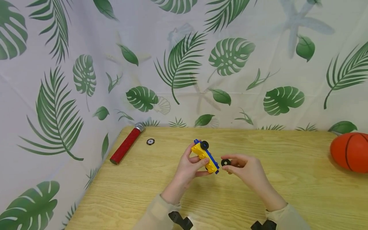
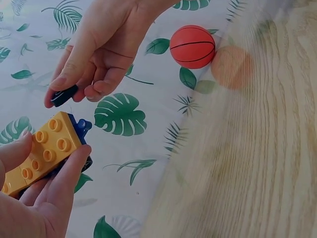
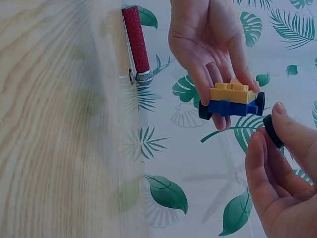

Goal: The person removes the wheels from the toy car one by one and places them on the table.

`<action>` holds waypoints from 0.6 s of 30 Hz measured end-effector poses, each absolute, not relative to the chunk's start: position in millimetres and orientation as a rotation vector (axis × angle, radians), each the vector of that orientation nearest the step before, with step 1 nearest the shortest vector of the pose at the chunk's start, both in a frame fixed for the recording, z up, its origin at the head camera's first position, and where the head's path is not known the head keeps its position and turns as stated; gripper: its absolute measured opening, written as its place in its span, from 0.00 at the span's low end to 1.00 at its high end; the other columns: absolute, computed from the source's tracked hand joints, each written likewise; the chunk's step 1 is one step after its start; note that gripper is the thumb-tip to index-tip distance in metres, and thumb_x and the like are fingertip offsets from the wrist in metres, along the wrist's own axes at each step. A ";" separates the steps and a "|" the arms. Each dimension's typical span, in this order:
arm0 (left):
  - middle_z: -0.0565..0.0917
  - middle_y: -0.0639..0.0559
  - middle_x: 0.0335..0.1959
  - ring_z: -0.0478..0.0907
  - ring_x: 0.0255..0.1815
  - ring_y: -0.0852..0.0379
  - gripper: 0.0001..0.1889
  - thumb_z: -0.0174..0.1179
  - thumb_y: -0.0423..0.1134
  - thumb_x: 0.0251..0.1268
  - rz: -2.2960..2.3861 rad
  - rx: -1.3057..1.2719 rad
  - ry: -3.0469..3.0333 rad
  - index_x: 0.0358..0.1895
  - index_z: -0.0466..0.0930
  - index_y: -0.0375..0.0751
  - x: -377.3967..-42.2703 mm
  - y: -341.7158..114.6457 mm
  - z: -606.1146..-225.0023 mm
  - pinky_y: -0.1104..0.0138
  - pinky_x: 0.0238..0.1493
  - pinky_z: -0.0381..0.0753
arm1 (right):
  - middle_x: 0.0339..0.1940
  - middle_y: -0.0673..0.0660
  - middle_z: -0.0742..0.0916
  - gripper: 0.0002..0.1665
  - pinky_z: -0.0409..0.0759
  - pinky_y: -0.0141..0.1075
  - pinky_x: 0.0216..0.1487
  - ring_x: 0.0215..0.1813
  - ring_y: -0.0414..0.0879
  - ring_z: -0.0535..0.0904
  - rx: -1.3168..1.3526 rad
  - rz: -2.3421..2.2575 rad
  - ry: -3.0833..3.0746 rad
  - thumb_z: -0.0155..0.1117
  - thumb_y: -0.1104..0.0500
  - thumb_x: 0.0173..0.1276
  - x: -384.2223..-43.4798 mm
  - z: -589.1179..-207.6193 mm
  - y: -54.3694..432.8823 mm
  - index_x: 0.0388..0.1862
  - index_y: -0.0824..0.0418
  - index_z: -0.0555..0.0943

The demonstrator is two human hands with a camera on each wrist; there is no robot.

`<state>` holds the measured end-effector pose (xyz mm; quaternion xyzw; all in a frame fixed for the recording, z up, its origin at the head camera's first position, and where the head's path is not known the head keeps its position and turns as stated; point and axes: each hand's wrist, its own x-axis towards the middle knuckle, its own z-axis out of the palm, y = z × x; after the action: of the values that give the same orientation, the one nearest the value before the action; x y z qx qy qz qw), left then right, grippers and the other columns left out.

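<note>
In the head view my left hand (image 1: 188,166) grips a toy car (image 1: 207,158) made of yellow studded blocks on a blue base. A black wheel (image 1: 204,145) is fitted at its far end, and the right wrist view shows black wheels on both sides. My right hand (image 1: 250,169) pinches a loose black wheel (image 1: 226,163) between thumb and fingers, just right of the car's near end and apart from it. In the left wrist view, the loose wheel (image 2: 64,96) is held edge-on above the yellow blocks (image 2: 49,146). My left fingers hide part of the car's underside.
A red microphone (image 1: 126,145) with a silver head lies at the table's left edge. Beside it is a small round black-and-white disc (image 1: 150,141). An orange-red basketball (image 1: 350,152) sits at the far right. Leaf-print cloth (image 1: 184,111) hangs behind the wooden table (image 1: 287,179).
</note>
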<state>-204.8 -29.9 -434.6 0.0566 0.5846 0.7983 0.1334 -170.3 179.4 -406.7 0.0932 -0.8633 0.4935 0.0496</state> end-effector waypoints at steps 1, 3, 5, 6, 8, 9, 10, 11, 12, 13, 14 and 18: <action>0.82 0.32 0.56 0.83 0.53 0.42 0.35 0.61 0.27 0.67 2.319 0.157 1.688 0.73 0.63 0.56 -204.9 -30.4 -434.6 0.48 0.42 0.86 | 0.25 0.54 0.87 0.18 0.81 0.30 0.32 0.28 0.43 0.83 0.287 1.521 -2.623 0.74 0.60 0.60 -170.5 -407.2 180.2 0.50 0.59 0.86; 0.82 0.33 0.56 0.83 0.53 0.43 0.35 0.61 0.27 0.67 2.326 0.146 1.675 0.73 0.63 0.56 -205.0 -31.3 -434.5 0.48 0.43 0.86 | 0.27 0.56 0.88 0.18 0.83 0.30 0.34 0.28 0.41 0.84 0.298 1.562 -2.604 0.74 0.62 0.60 -171.2 -408.2 181.6 0.50 0.61 0.86; 0.82 0.33 0.57 0.83 0.54 0.43 0.35 0.61 0.28 0.67 2.334 0.140 1.664 0.73 0.62 0.57 -205.1 -32.4 -434.3 0.48 0.43 0.86 | 0.29 0.58 0.88 0.20 0.84 0.30 0.36 0.30 0.40 0.85 0.299 1.603 -2.593 0.74 0.64 0.60 -172.1 -409.4 183.3 0.52 0.63 0.85; 0.81 0.32 0.58 0.83 0.54 0.43 0.35 0.61 0.28 0.67 2.337 0.144 1.659 0.74 0.62 0.56 -205.1 -33.0 -434.2 0.48 0.43 0.86 | 0.31 0.59 0.88 0.21 0.85 0.30 0.37 0.31 0.39 0.85 0.300 1.621 -2.589 0.73 0.65 0.60 -172.7 -409.9 184.2 0.53 0.64 0.84; 0.81 0.32 0.59 0.83 0.55 0.43 0.36 0.61 0.28 0.67 2.345 0.146 1.648 0.74 0.61 0.57 -205.2 -34.2 -434.3 0.48 0.44 0.86 | 0.33 0.60 0.88 0.22 0.86 0.30 0.38 0.33 0.38 0.86 0.300 1.647 -2.588 0.72 0.67 0.61 -174.1 -410.8 186.2 0.55 0.65 0.83; 0.81 0.32 0.59 0.83 0.55 0.43 0.36 0.61 0.28 0.68 2.348 0.146 1.645 0.75 0.61 0.57 -205.3 -34.7 -434.5 0.48 0.44 0.86 | 0.35 0.61 0.88 0.23 0.86 0.30 0.39 0.35 0.37 0.86 0.297 1.653 -2.590 0.72 0.67 0.61 -174.9 -411.3 187.1 0.56 0.65 0.82; 0.81 0.33 0.59 0.82 0.55 0.42 0.36 0.60 0.28 0.68 2.352 0.145 1.641 0.75 0.60 0.58 -205.4 -35.2 -434.5 0.48 0.45 0.86 | 0.36 0.61 0.88 0.23 0.86 0.30 0.41 0.36 0.37 0.86 0.293 1.656 -2.593 0.71 0.67 0.62 -175.8 -411.7 188.1 0.57 0.65 0.82; 0.81 0.34 0.58 0.82 0.56 0.42 0.36 0.60 0.28 0.68 2.355 0.146 1.639 0.75 0.60 0.58 -205.5 -35.7 -434.6 0.48 0.45 0.86 | 0.37 0.62 0.88 0.23 0.86 0.31 0.41 0.37 0.36 0.86 0.297 1.659 -2.591 0.71 0.67 0.63 -176.8 -412.1 189.1 0.58 0.65 0.81; 0.82 0.34 0.58 0.82 0.56 0.42 0.37 0.60 0.28 0.68 2.357 0.146 1.635 0.75 0.59 0.57 -205.6 -36.1 -434.6 0.48 0.45 0.86 | 0.38 0.63 0.88 0.24 0.86 0.31 0.42 0.38 0.36 0.86 0.291 1.666 -2.590 0.70 0.67 0.63 -177.8 -412.4 189.9 0.59 0.65 0.81; 0.82 0.35 0.58 0.82 0.56 0.42 0.37 0.60 0.28 0.68 2.359 0.142 1.631 0.75 0.59 0.57 -205.7 -36.4 -434.6 0.48 0.46 0.86 | 0.39 0.63 0.88 0.24 0.86 0.31 0.43 0.38 0.35 0.86 0.284 1.665 -2.591 0.70 0.67 0.64 -178.9 -412.9 190.8 0.59 0.65 0.80; 0.82 0.35 0.59 0.82 0.57 0.42 0.37 0.60 0.28 0.68 2.360 0.138 1.627 0.76 0.58 0.57 -205.7 -36.7 -434.5 0.48 0.46 0.86 | 0.40 0.64 0.88 0.24 0.86 0.32 0.44 0.39 0.35 0.86 0.277 1.666 -2.590 0.69 0.67 0.64 -180.0 -413.4 191.6 0.60 0.65 0.80; 0.81 0.37 0.60 0.82 0.57 0.44 0.37 0.61 0.29 0.68 2.357 0.131 1.626 0.76 0.56 0.54 -206.0 -37.7 -433.8 0.49 0.46 0.86 | 0.42 0.65 0.88 0.24 0.86 0.32 0.45 0.40 0.34 0.85 0.249 1.684 -2.590 0.68 0.67 0.65 -184.0 -415.5 194.5 0.61 0.64 0.80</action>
<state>-206.0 -37.7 -433.8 0.0453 0.5618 0.8146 0.1372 -184.0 194.5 -415.5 0.0802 -0.8355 0.5431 0.0212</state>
